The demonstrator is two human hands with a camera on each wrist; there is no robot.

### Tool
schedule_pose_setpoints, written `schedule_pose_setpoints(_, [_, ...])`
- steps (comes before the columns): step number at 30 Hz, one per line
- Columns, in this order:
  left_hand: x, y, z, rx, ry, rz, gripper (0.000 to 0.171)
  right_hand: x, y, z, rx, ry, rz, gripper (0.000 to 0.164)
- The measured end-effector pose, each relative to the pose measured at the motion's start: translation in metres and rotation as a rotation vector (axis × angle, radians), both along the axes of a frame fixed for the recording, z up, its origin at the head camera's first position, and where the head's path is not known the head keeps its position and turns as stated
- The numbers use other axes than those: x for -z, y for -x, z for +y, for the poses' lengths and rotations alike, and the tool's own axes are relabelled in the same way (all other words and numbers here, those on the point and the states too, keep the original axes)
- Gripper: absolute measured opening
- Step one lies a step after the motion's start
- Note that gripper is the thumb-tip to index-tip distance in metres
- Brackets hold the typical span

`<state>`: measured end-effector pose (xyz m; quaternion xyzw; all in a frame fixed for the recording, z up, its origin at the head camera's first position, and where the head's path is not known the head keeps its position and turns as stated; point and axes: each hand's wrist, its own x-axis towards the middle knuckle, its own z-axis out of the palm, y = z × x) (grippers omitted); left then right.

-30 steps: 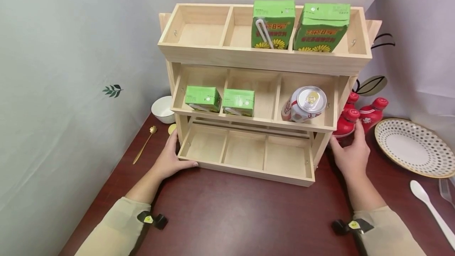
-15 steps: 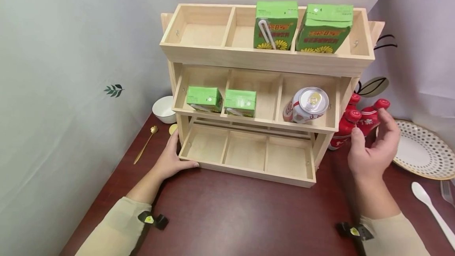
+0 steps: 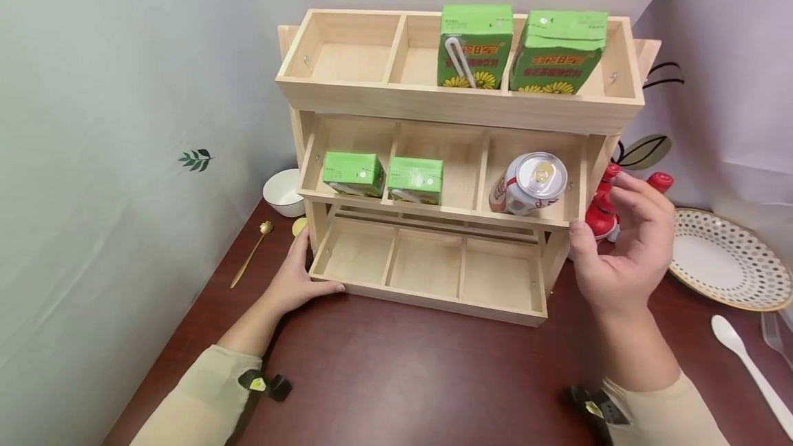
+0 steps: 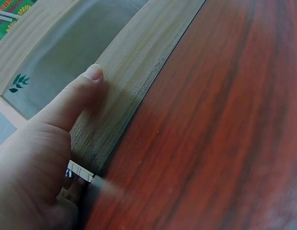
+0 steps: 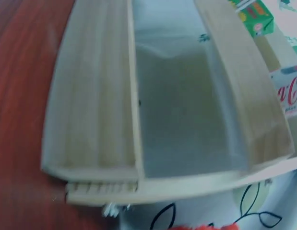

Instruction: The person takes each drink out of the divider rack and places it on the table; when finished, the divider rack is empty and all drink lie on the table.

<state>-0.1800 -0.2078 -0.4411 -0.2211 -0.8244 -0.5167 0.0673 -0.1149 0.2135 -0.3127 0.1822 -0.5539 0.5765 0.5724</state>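
Observation:
A three-tier wooden rack (image 3: pixel 458 105) stands on the table. At its lower left corner, my left hand (image 3: pixel 297 284) grips the bottom tray; the thumb (image 4: pixel 83 91) lies on the front board and the fingers reach round the side, partly hidden. My right hand (image 3: pixel 626 253) is raised beside the rack's right side, its fingers loosely bent and holding nothing. Two green drink cartons (image 3: pixel 476 54) stand in the top tier. The middle tier holds two more green drink cartons (image 3: pixel 416 177) and a Coca-Cola can (image 3: pixel 529 184). No items lie in the bottom tier.
Behind my right hand stand red-capped bottles (image 3: pixel 599 215), partly hidden. To the right lie a dotted plate (image 3: pixel 712 260), a white spoon (image 3: pixel 749 363) and a fork (image 3: pixel 773 336). A white bowl (image 3: pixel 283 191) and gold spoon (image 3: pixel 252 253) are at the left.
My right hand has left the rack's right side, swung right past the red bottles, then come back left beside the middle tier. The left hand has stayed in place.

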Motion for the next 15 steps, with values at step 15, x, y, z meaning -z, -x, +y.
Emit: schedule_pose_setpoints(15, [-0.001,0.000,-0.001,0.013,0.001,0.017,0.127,-0.022,-0.002,-0.028,0.010,-0.325,-0.305,0.069])
